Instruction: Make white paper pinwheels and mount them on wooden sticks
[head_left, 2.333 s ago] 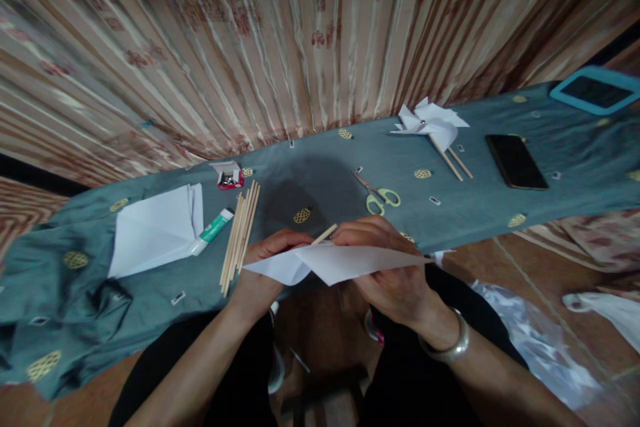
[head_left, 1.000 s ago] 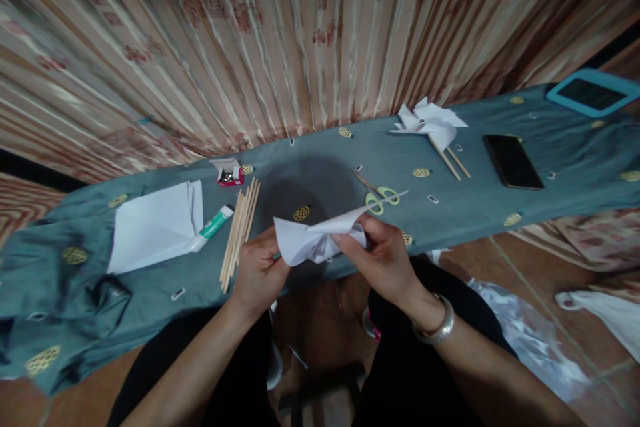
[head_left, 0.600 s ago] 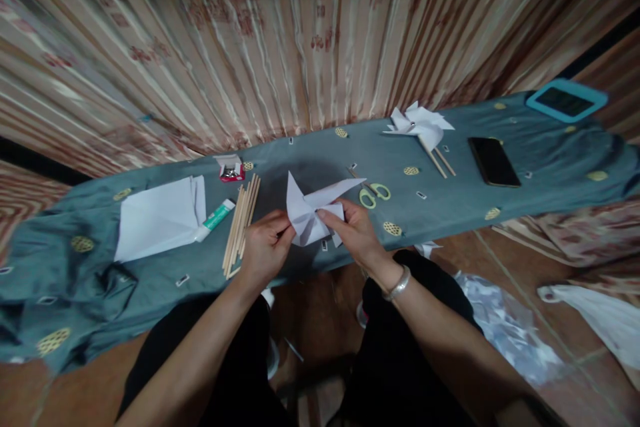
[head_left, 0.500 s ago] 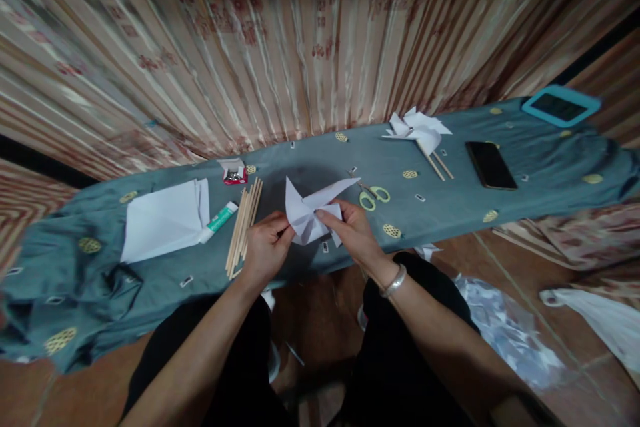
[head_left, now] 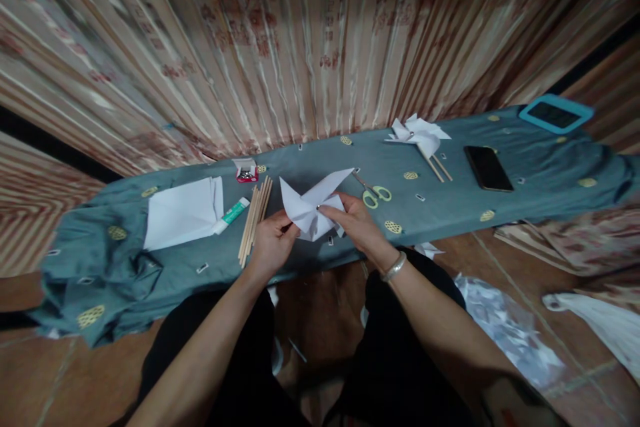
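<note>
Pinching a half-formed paper pinwheel (head_left: 313, 208) at frame centre — left hand (head_left: 273, 242) and right hand (head_left: 353, 223) clamped on it; sticks (head_left: 254, 219) unused, one finished pinwheel (head_left: 419, 133) upper right.

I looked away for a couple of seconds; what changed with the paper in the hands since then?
The white paper, earlier a flat sheet held at the table edge, is now folded into pointed flaps over the table. Left hand and right hand still grip it. Scissors, sticks and phone stayed put.
</note>
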`<state>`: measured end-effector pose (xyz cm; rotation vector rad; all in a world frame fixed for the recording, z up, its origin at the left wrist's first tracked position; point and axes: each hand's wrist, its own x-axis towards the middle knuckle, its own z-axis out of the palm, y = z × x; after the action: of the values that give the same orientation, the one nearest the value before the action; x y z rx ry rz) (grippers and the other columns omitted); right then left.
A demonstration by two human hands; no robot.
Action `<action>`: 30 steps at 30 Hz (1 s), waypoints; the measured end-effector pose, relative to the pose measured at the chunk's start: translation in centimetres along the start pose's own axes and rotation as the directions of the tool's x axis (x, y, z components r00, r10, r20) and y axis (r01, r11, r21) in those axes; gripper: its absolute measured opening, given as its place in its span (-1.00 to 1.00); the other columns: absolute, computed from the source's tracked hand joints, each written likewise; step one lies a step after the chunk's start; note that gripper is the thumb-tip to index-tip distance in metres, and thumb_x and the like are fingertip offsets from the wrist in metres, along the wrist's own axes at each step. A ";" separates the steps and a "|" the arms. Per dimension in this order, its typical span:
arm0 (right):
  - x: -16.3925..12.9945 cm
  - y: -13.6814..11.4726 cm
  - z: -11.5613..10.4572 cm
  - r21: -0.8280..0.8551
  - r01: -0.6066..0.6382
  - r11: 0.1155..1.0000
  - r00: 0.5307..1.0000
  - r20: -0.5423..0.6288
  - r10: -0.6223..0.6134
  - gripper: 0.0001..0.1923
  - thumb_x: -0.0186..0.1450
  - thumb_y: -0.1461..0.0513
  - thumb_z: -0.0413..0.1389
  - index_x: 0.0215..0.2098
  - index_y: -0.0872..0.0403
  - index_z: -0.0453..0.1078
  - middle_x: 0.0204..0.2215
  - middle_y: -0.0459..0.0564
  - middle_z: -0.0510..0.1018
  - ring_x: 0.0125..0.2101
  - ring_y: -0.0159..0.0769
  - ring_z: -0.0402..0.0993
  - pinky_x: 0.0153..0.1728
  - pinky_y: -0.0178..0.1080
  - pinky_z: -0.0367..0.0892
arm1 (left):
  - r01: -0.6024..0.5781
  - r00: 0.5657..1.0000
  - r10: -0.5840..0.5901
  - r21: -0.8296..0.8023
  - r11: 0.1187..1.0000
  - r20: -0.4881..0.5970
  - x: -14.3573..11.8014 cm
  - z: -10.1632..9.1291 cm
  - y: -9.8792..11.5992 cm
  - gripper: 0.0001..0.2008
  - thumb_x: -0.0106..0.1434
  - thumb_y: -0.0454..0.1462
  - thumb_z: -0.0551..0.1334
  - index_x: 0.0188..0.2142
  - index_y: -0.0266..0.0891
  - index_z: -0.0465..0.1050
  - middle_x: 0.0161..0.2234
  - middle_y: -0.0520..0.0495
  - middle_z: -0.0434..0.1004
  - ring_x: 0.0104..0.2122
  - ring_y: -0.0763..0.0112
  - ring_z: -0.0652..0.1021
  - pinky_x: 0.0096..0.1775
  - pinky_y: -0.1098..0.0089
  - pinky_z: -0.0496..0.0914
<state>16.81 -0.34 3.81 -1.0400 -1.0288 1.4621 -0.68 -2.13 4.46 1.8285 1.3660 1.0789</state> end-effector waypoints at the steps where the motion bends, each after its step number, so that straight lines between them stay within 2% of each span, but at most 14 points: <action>1: 0.0 -0.1 0.0 -0.001 -0.002 1.000 1.000 0.000 0.002 -0.71 -0.04 0.09 0.33 -0.41 0.08 0.49 -0.51 -0.12 0.59 -0.53 -0.40 0.39 -0.48 -0.33 0.28 | 0.004 1.000 -0.004 -0.003 1.000 0.015 -0.1 0.0 0.0 -0.77 0.16 -0.23 0.17 -0.55 -0.23 0.51 -0.54 0.02 0.45 -0.48 0.42 0.47 -0.38 0.45 0.32; 8: -0.5 -0.1 -0.3 -0.005 0.001 1.000 1.000 0.030 -0.001 -0.73 -0.02 0.10 0.32 -0.42 0.09 0.48 -0.52 -0.13 0.57 -0.55 -0.41 0.39 -0.48 -0.33 0.27 | 0.004 0.994 -0.004 0.003 1.000 0.105 -1.3 -0.4 0.5 -0.86 0.08 -0.27 0.26 -0.37 -0.29 0.55 -0.38 -0.07 0.47 -0.44 0.42 0.48 -0.39 0.45 0.39; 11: -0.7 0.0 -0.1 -0.001 0.020 1.000 0.999 0.037 -0.020 -0.74 -0.02 0.12 0.31 -0.41 0.09 0.49 -0.50 -0.13 0.58 -0.51 -0.41 0.40 -0.43 -0.32 0.29 | 0.040 0.992 -0.038 -0.016 0.999 0.117 -1.5 -0.7 1.2 -0.76 0.05 -0.20 0.34 -0.29 -0.30 0.55 -0.32 -0.09 0.47 -0.42 0.41 0.50 -0.37 0.43 0.43; 15: -0.7 0.0 0.1 0.007 0.018 1.000 0.999 0.047 -0.019 -0.72 -0.03 0.13 0.32 -0.37 0.09 0.50 -0.46 -0.11 0.60 -0.48 -0.38 0.43 -0.39 -0.31 0.31 | 0.132 0.988 -0.115 -0.178 0.975 0.103 -1.2 -0.4 1.5 -0.56 0.00 -0.08 0.41 -0.19 -0.31 0.54 -0.17 -0.17 0.55 -0.24 0.28 0.57 -0.23 0.36 0.49; 17: -0.7 0.0 0.1 0.002 0.020 1.000 0.998 0.055 -0.020 -0.71 -0.03 0.12 0.32 -0.36 0.09 0.50 -0.46 -0.10 0.60 -0.48 -0.38 0.42 -0.41 -0.31 0.30 | 0.172 0.983 -0.152 -0.230 0.958 0.103 -0.9 0.0 1.3 -0.53 -0.02 -0.07 0.42 -0.18 -0.32 0.54 -0.17 -0.19 0.59 -0.23 0.24 0.59 -0.20 0.33 0.49; 19: -0.6 0.2 0.1 -0.007 0.035 0.999 0.998 0.052 -0.034 -0.71 -0.03 0.11 0.31 -0.37 0.10 0.50 -0.46 -0.11 0.60 -0.48 -0.38 0.42 -0.41 -0.32 0.30 | 0.186 0.982 -0.174 -0.236 0.954 0.071 -0.5 0.5 0.9 -0.56 -0.02 -0.07 0.42 -0.22 -0.33 0.55 -0.25 -0.17 0.63 -0.29 0.24 0.60 -0.24 0.33 0.49; 24: -0.3 0.8 0.1 -0.023 0.046 0.999 0.998 0.038 -0.045 -0.70 -0.01 0.10 0.32 -0.36 0.09 0.50 -0.48 -0.13 0.58 -0.49 -0.40 0.38 -0.43 -0.34 0.27 | 0.175 0.974 -0.198 -0.187 0.967 -0.110 0.2 1.4 -0.2 -0.68 -0.02 -0.09 0.38 -0.37 -0.30 0.55 -0.38 -0.13 0.66 -0.38 0.23 0.61 -0.32 0.35 0.46; 30: -0.3 0.9 0.2 -0.060 0.080 0.995 0.997 0.029 -0.078 -0.71 0.04 0.08 0.30 -0.33 0.08 0.51 -0.47 -0.13 0.58 -0.47 -0.38 0.40 -0.40 -0.33 0.28 | 0.175 0.969 -0.199 -0.164 0.971 -0.149 0.7 1.5 -0.7 -0.73 0.01 -0.10 0.36 -0.44 -0.30 0.56 -0.41 -0.13 0.65 -0.39 0.24 0.60 -0.39 0.40 0.42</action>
<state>16.43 -0.81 2.99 -1.0142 -1.1269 1.3911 0.39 -1.24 3.35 1.4980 1.4771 1.2174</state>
